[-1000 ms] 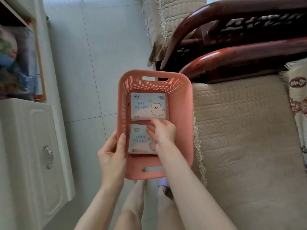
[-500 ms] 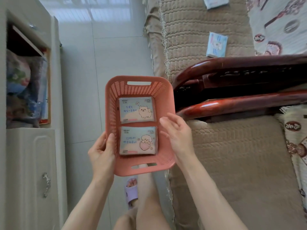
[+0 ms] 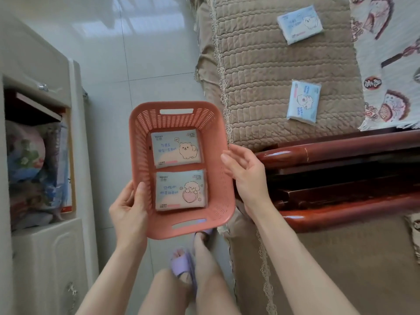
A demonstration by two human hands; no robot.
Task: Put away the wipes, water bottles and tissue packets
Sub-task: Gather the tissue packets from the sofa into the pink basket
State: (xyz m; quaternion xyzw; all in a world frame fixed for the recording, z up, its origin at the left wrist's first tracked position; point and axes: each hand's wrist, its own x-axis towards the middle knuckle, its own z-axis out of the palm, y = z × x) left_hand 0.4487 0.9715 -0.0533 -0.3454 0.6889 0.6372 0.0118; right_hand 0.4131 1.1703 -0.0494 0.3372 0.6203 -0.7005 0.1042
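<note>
Tissue packets, far packet (image 3: 176,147) and near packet (image 3: 180,189), lie flat in the pink basket (image 3: 223,178). The left hand (image 3: 128,210) grips its left rim, thumb inside near the near packet. The right hand (image 3: 247,171), fingers loosely apart, hangs beside the right rim, holding nothing.

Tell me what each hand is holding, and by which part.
The left hand grips the pink basket by its left rim, thumb inside the wall. The right hand is open beside the right rim, gripping nothing.
</note>
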